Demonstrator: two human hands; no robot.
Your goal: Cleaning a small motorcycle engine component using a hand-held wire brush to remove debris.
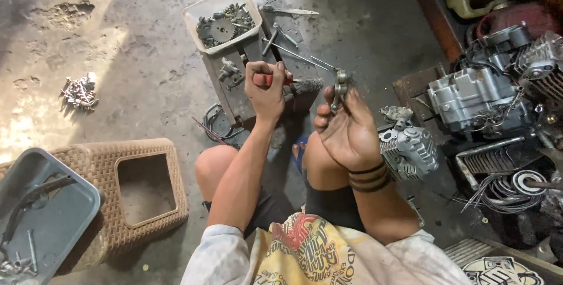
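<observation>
a red-handled wire brush (pixel 287 82) is showing dark grey bristles, and a small dull-silver metal part (pixel 341 87) is glinting. black bands (pixel 369 177) are ringing one wrist. a white plastic tub (pixel 221 16) is holding grey gears. a tan woven plastic stool (pixel 141 188) is showing a basket-weave pattern. a grey-blue plastic tray (pixel 58 214) is lying beside it.

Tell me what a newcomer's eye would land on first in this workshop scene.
At centre, the left hand grips a red-handled wire brush while the right hand holds up a small metal part in its fingers. Behind them, a white tub of gears and small parts sits on a wooden block. To the right, grey engine parts crowd the floor; at the left lies a woven brown stool.
</observation>
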